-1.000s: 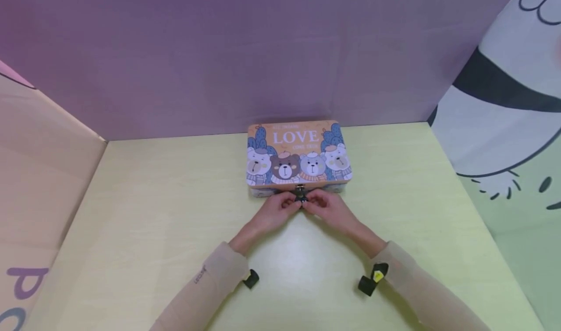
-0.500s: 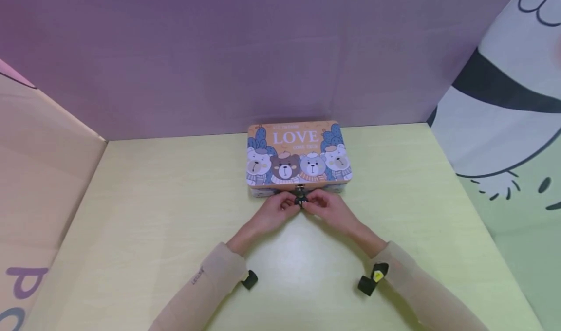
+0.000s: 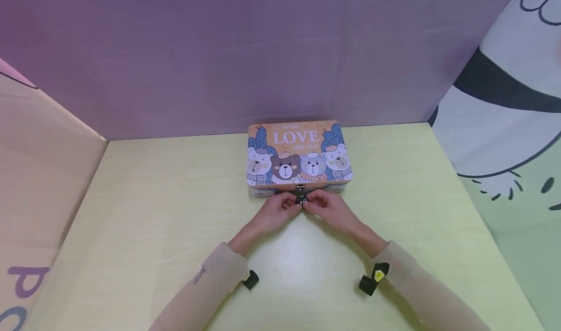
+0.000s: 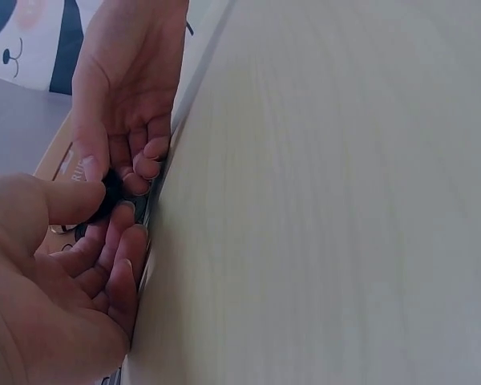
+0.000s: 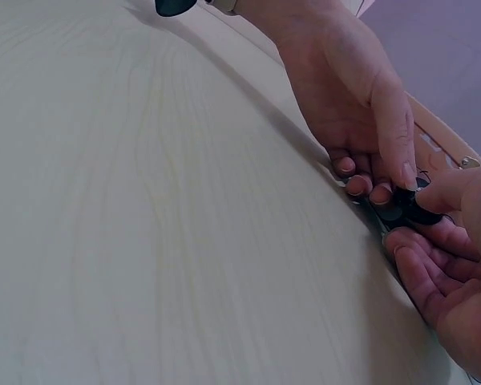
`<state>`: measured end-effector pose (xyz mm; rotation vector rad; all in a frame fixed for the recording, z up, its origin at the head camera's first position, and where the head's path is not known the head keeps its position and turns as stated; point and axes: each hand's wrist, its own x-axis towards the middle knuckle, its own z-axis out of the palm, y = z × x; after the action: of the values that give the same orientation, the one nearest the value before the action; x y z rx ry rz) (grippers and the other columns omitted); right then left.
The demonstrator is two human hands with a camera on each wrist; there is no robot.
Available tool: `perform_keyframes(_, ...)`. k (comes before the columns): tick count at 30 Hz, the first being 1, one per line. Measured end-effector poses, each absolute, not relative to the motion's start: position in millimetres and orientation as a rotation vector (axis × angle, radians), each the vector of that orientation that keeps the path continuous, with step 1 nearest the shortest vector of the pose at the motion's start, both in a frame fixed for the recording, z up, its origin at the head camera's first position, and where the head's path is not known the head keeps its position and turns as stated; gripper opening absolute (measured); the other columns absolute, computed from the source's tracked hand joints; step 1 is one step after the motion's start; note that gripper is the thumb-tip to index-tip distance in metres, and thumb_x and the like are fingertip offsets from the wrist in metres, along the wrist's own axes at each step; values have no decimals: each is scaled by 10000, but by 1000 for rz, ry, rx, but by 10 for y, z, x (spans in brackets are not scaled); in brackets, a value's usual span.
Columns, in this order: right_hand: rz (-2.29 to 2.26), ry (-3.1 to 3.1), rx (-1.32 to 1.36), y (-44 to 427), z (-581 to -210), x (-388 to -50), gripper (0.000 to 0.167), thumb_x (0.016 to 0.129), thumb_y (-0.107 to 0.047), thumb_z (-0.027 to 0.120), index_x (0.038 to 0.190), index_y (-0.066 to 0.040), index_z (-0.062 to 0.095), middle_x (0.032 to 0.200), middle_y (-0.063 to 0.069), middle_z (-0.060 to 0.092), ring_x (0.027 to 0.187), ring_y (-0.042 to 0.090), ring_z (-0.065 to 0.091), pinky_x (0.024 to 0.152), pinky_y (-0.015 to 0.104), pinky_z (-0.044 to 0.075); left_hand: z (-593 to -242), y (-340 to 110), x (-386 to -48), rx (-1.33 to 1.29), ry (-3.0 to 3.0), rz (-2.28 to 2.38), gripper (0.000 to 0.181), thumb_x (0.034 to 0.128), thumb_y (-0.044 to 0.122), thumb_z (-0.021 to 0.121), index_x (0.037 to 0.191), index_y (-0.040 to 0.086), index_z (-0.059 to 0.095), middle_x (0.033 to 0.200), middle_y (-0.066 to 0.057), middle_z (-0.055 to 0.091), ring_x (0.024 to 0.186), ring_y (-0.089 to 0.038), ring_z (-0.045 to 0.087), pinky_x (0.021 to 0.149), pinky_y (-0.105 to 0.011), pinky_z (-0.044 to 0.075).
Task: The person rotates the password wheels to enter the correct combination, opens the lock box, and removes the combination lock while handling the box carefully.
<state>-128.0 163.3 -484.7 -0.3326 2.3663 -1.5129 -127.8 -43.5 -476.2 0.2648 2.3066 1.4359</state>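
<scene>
A rectangular box (image 3: 299, 153) with bears and the word LOVE on its closed lid stands at the back middle of the table, its metal clasp (image 3: 300, 188) facing front. Just before the clasp is a small black object (image 3: 302, 201), which looks like a padlock. My left hand (image 3: 272, 213) pinches it from the left, my right hand (image 3: 335, 213) from the right. In the left wrist view both thumbs press on the black object (image 4: 110, 196), with fingers curled beneath. The right wrist view shows the same grip on the black piece (image 5: 417, 204); the fingers partly hide it.
The pale table (image 3: 166, 199) extends around the box. A purple wall (image 3: 219, 58) stands right behind the box, with printed panels at the left (image 3: 39, 175) and right (image 3: 504, 126). Small black devices (image 3: 251, 279) sit at both wrists.
</scene>
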Motion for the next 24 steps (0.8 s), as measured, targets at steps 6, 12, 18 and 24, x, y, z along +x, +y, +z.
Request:
perform_keyframes(6, -1514, 2371, -339, 1631, -4847, -1290, 189, 968, -116, 699, 1121, -4, 694, 1061, 107, 732, 963, 192, 670, 863, 274, 555, -4776, -428, -1273, 249, 2299, 1452, 224, 992, 186, 673, 1137, 17, 699, 1011, -71, 695, 902, -168, 625, 851, -327, 549)
perform_keyframes(12, -1513, 2376, -342, 1629, -4842, -1285, 189, 966, -109, 698, 1123, -4, 696, 1073, 112, 732, 978, 202, 671, 874, 279, 553, -4775, -429, -1263, 238, 2286, 1464, 232, 987, 183, 677, 1140, 10, 691, 1006, -74, 690, 898, -166, 617, 845, -319, 544)
perform_keyframes(18, -1509, 2361, -351, 1636, -4833, -1282, 198, 970, -111, 692, 1135, -3, 692, 1087, 119, 731, 992, 204, 675, 891, 291, 554, -4746, -432, -1259, 247, 2274, 1475, 244, 993, 195, 672, 1148, 7, 694, 1013, -74, 693, 905, -162, 617, 852, -315, 541)
perform_keyframes(24, -1500, 2366, -367, 1638, -4828, -1284, 200, 969, -119, 696, 1134, -6, 695, 1089, 114, 732, 1001, 209, 675, 910, 316, 552, -4756, -428, -1259, 258, 2283, 1482, 245, 1007, 208, 657, 1140, 5, 695, 1006, -74, 699, 894, -154, 622, 841, -308, 545)
